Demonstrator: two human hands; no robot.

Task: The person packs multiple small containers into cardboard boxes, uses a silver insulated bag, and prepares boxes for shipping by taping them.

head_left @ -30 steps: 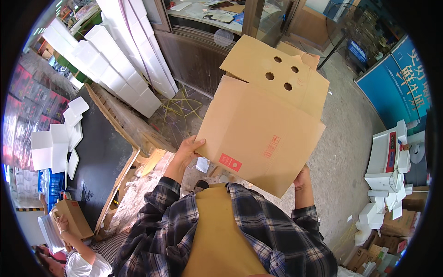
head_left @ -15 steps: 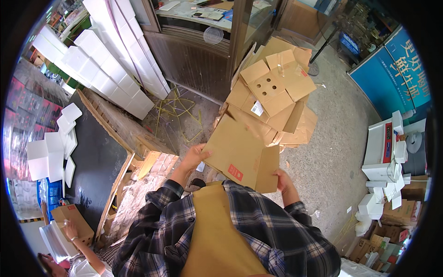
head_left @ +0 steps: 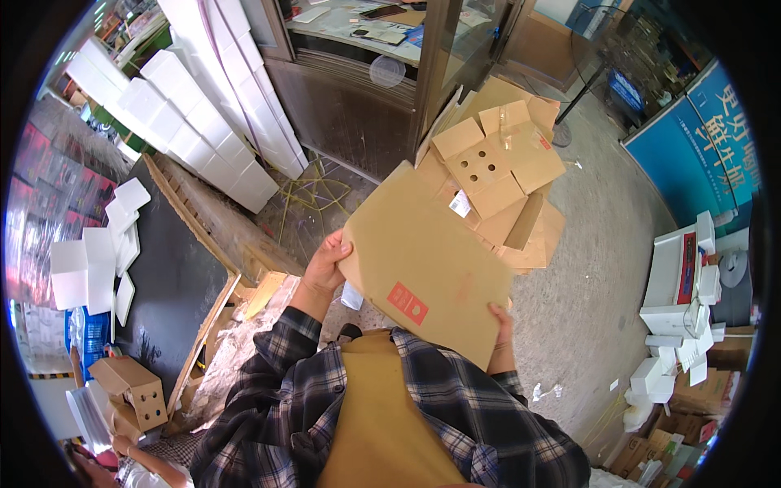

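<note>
A brown cardboard sheet, seemingly a flattened box with a red printed label, is held up in front of my chest. My left hand grips its left edge, thumb on the near face and fingers behind. At the right edge, my right hand has closed on the cardboard too, with part of the fingers hidden behind it. Beyond the sheet lies a heap of flattened cardboard boxes; the top one has several round holes and loose flaps.
White foam boxes are stacked at the far left. A dark table bears white foam pieces. Another person's hand is by a holed carton. Foam boxes and cartons line the right; yellow straps lie on the floor.
The cardboard has come up closer and its folded right panel now lies flat with the rest. Both hands kept their grip. At lower left, the other person's carton has turned and their hand has lowered.
</note>
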